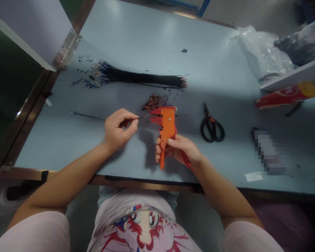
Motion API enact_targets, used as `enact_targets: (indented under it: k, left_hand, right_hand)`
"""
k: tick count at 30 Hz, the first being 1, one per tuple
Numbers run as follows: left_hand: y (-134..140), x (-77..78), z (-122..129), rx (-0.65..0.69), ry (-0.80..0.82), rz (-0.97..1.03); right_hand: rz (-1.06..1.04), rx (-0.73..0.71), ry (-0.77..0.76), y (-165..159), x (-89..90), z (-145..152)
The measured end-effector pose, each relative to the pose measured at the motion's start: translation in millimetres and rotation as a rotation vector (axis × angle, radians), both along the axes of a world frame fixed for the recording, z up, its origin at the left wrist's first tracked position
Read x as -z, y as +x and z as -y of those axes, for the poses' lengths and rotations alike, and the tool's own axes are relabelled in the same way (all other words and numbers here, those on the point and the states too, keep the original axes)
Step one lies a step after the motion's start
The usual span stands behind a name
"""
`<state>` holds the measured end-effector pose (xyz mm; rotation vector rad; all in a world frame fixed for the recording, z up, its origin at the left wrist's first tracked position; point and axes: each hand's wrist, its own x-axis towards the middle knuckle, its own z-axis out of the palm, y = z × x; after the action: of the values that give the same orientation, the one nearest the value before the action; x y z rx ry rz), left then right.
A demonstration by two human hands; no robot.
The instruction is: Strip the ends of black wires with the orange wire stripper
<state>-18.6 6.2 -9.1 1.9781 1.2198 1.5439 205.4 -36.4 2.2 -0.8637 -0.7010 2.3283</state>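
Observation:
My left hand pinches a thin black wire, whose blue-tipped end points left and whose other end sticks out past my fingertips to the right. My right hand is wrapped round the handles of an orange and red wire stripper. The stripper's red jaws face left, and the wire's tip is close to them; whether they touch I cannot tell. Just behind the jaws lies a heap of copper-coloured and black wire scraps. Farther back, a bundle of black wires with blue ends lies lengthwise.
Black-handled scissors lie right of the stripper. At the right are a red can with a yellow lid, a blurred-out object, a white label and a clear plastic bag. White panels rise at both sides of the table.

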Motion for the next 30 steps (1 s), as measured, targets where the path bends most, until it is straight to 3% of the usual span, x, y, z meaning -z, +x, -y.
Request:
enact_targets:
  k: [30]
  left_hand:
    - [5.3,5.6,1.8,0.12,0.037,-0.046]
  right_hand:
    - [-0.031,-0.117,0.062,-5.6,-2.3,8.5]
